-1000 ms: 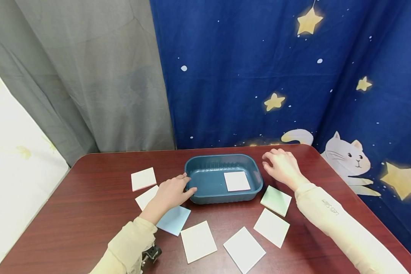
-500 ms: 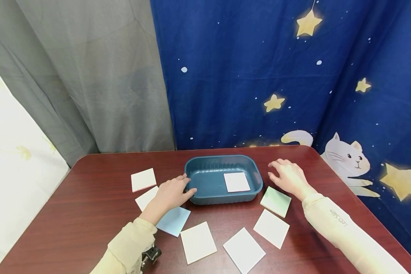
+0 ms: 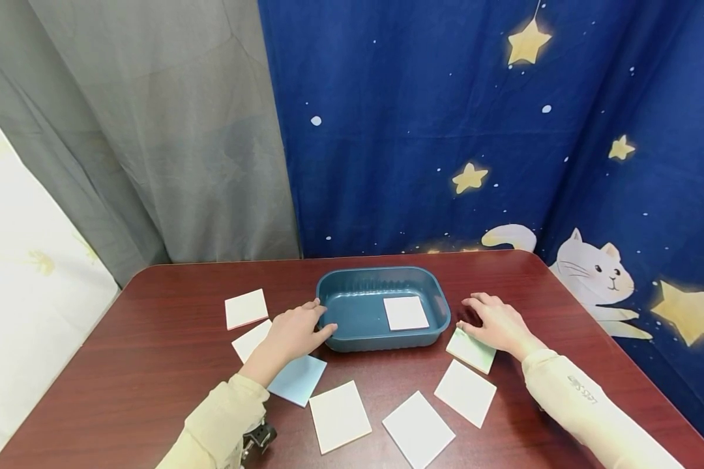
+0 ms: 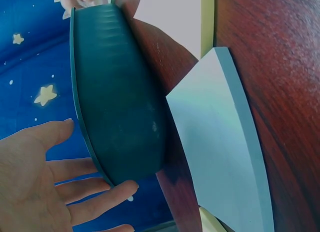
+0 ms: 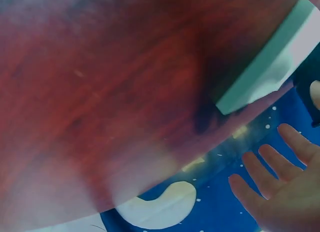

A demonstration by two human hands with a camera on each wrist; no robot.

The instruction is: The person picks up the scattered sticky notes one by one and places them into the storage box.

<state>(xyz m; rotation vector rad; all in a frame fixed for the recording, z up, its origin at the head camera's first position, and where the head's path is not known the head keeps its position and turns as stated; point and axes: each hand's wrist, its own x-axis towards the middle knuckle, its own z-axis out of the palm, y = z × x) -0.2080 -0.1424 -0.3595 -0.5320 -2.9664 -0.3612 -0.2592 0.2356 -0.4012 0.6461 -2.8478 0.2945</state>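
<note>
A dark teal plastic tub (image 3: 358, 342) stands at the back middle of the table, with one white square pad (image 3: 407, 313) lying flat inside. My left hand (image 3: 296, 330) is at the tub's left end, its fingers fairly straight along the rim and its thumb spread apart in the left wrist view. My right hand (image 3: 500, 326) is right of the tub, low over a green-edged square pad (image 3: 470, 352). The thumb overlaps that pad's far edge, while the other fingers reach past it, relaxed and spread. In the right wrist view, the hand (image 5: 285, 184) shows nothing in its palm.
A blue pad (image 3: 299, 380) and a white one (image 3: 251, 340) lie partly under my left forearm and hand. Farther left is a red-edged pad (image 3: 246, 309). Three pale pads, including a middle one (image 3: 340, 417), lie along the front of the reddish-brown table (image 3: 135, 384).
My right hand has moved from beside the tub's far right corner slightly right and toward me, down to the green-edged pad. The left hand, tub and pads have stayed in place.
</note>
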